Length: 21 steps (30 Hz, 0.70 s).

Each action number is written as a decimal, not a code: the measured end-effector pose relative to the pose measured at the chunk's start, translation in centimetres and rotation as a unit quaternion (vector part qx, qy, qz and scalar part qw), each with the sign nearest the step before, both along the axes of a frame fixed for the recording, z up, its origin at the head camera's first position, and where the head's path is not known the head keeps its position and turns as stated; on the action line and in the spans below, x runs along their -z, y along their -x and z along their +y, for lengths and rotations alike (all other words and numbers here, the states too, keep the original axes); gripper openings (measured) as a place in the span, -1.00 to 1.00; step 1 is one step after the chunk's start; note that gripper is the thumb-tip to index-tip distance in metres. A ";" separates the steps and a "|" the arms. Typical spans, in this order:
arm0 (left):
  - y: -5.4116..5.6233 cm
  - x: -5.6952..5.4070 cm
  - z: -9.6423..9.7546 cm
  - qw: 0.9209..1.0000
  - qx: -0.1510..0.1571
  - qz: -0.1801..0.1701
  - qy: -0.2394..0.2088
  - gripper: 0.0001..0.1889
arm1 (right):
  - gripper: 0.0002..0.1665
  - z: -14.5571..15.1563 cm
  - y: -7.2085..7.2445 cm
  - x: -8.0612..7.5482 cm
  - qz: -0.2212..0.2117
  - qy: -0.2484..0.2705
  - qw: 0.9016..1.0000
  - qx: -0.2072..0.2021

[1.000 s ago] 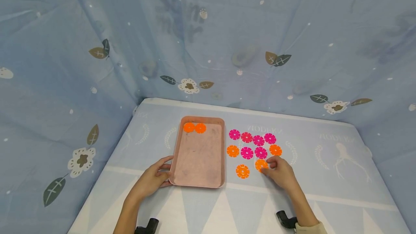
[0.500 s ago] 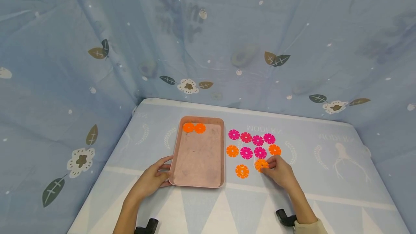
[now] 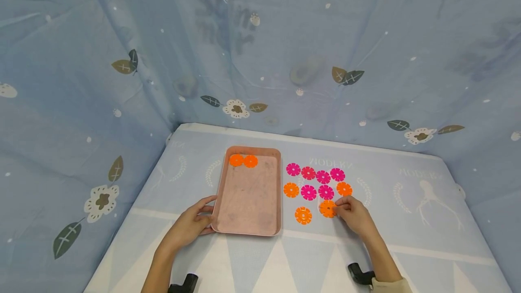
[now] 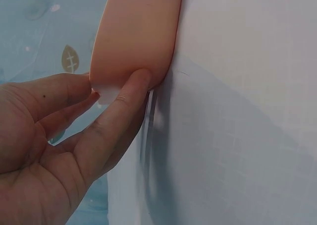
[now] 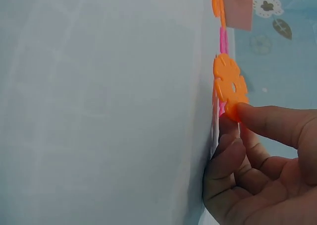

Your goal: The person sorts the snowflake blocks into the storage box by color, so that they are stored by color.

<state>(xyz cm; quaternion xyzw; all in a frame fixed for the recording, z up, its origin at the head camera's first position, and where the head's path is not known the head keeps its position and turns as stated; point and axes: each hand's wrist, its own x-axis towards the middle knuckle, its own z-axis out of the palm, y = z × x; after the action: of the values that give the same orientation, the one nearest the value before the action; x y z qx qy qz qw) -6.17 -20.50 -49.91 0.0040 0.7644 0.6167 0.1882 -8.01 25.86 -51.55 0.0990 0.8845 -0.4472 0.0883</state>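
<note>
In the head view my left hand (image 3: 191,223) grips the near left corner of a pink rectangular tray (image 3: 247,202). The left wrist view shows its thumb against the outer wall of the tray (image 4: 136,41), with the other fingers at the rim. Two orange snowflake discs (image 3: 243,160) lie inside at the far left. On the right, my right hand (image 3: 355,215) pinches the edge of an orange snowflake disc (image 3: 327,209) between thumb and fingertips. The right wrist view has this disc (image 5: 230,84) tilted up, its lower edge at the thumb.
Right of the tray lie several pink discs (image 3: 308,192) and orange discs, including one nearest the front (image 3: 303,215) and another at the right (image 3: 344,188). A patterned cloth (image 3: 407,220) covers the table; blue curtain (image 3: 285,35) hangs behind and at both sides.
The right thumb and fingers have shifted slightly right, to the edge of the orange disc, so more of it shows. The left hand and the tray have stayed in place.
</note>
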 end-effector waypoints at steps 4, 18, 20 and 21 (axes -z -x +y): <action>0.0 -0.1 0.0 1.000 0.000 0.000 -0.001 -0.42 | -0.80 0.2 -0.1 -0.1 -0.016 0.035 0.999 0.011; -0.2 -0.1 0.1 1.000 -0.012 0.001 0.013 -0.43 | -0.71 -1.6 1.4 -1.0 -0.014 0.189 0.982 0.007; -0.2 -0.1 0.1 1.000 -0.012 0.001 0.014 -0.43 | -0.71 -2.2 1.9 -1.3 -0.016 0.208 0.978 0.009; -0.2 -0.1 0.2 1.000 -0.012 0.001 0.014 -0.43 | -0.70 -2.6 2.2 -1.5 -0.015 0.214 0.977 0.010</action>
<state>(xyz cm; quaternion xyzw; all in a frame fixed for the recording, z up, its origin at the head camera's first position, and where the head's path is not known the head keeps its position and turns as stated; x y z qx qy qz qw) -5.93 -20.35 -49.78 -0.0072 0.7729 0.6083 0.1802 -10.16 23.27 -50.07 0.0933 0.7659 -0.6253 0.1168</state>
